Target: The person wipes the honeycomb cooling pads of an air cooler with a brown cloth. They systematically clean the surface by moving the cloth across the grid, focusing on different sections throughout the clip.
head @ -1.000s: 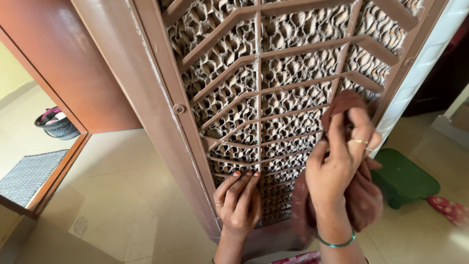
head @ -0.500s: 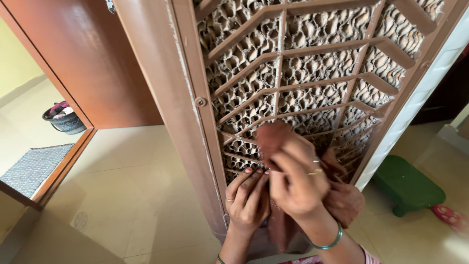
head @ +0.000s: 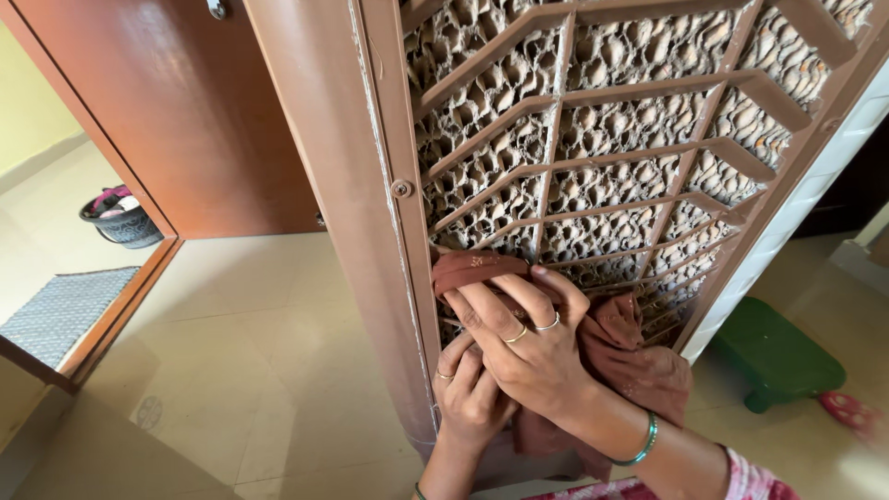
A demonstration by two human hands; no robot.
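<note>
- The cloth (head: 639, 361), a rust-brown rag, lies bunched against the lower part of the grille (head: 639, 157); one folded end sits at the grille's left edge, just above my fingers, and the rest hangs down to the right of my wrist.
- My right hand (head: 523, 338) lies flat over the cloth, fingers stretched out and close together, pointing up and left, pressing it onto the slats rather than gripping it. Two rings show on these fingers, and a green bangle (head: 641, 443) sits on the wrist.
- My left hand (head: 470, 393) is just below and partly under the right, fingers curled loosely against the bottom of the frame (head: 380, 231). I cannot tell whether it has hold of any cloth or only rests on the frame.
- The grille is a brown lattice of slanted slats over a honeycomb pad, set in a brown frame with a round screw (head: 401, 188) on its left post.
- Behind the frame to the left stands a reddish-brown door (head: 185, 111).
- The floor (head: 250, 352) is pale tile. A green stool (head: 776, 352) stands on it to the right, near the grille's lower corner.
- Far left, well apart, are a grey mat (head: 60, 310) and a dark basket (head: 120, 218).
</note>
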